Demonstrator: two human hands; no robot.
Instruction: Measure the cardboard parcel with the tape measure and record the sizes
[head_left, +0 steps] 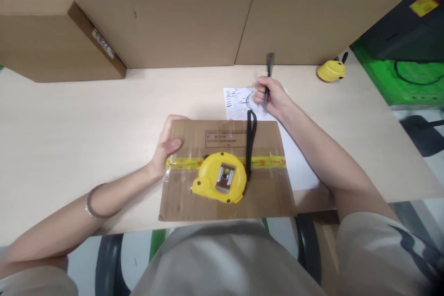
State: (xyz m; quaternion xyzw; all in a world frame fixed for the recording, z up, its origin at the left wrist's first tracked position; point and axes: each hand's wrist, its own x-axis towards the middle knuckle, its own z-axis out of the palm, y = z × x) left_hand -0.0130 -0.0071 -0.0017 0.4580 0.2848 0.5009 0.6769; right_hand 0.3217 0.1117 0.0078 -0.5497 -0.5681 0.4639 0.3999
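My left hand (169, 143) grips the left edge of a flat cardboard box (194, 136), thumb on top and fingers behind. On the box lies a yellow tape measure (211, 171) with a metal clip and a black wrist strap (250, 143). Printed yellow tape (267, 162) runs across the box. Beyond it, my right hand (272, 95) is closed around a dark pen (270, 62), slightly blurred, held above a white paper sheet (237, 104). The sheet bears short strokes and round scribbles. Part of the sheet is hidden under the box and my right forearm.
Large cardboard boxes (187, 18) stand like a wall along the table's far side, with another carton (41, 41) at the left. A second yellow tape measure (331, 70) sits at the far right of the pale table (69, 138). Chair armrests (109, 263) flank my body.
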